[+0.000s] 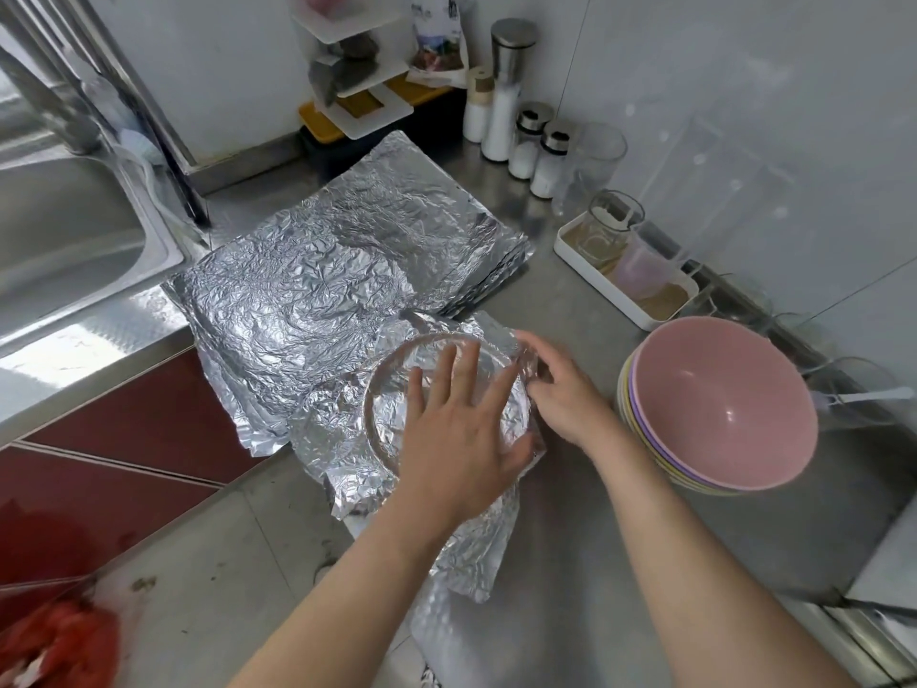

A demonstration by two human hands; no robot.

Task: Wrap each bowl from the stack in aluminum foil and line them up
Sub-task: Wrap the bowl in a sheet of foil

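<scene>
A: Where are we w/ the bowls?
B: First one, afaict. The bowl (392, 389) sits near the counter (570, 528) front edge w/ a foil sheet (337, 469) over it. Our left hand (461, 439) presses flat on top, fingers spread; our right hand (560, 389) pinches foil at the rim.
A: What's left?
B: The stack (719, 389), pink on top, just to the right, all bare. Spare foil pile (347, 260) behind. We see none wrapped or lined up yet, so nearly everything
</scene>
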